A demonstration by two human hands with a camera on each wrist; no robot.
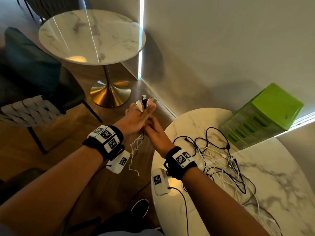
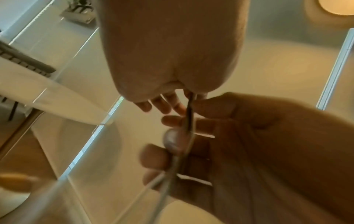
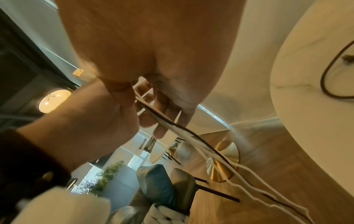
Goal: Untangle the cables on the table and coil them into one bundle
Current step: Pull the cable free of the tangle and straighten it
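Note:
My left hand (image 1: pixel 139 116) is raised over the floor, left of the table, gripping three cables just below their plugs. The white, black and pink plugs (image 1: pixel 144 101) stick up above its fingers. Directly beneath it, my right hand (image 1: pixel 154 132) pinches the same cables; in the left wrist view its thumb and fingers (image 2: pixel 172 141) close on the strands (image 2: pixel 188 119). The held cables (image 1: pixel 135 150) dangle in kinked loops below both hands; they also show as cables (image 3: pixel 184 133) in the right wrist view. A tangle of black and white cables (image 1: pixel 219 162) lies on the marble table (image 1: pixel 281 193).
A green plastic drawer box (image 1: pixel 265 114) stands at the table's back edge against the wall. A second round marble table (image 1: pixel 92 36) on a gold base stands farther off. A dark chair with a woven cushion (image 1: pixel 29 108) is at the left. Wooden floor lies below my hands.

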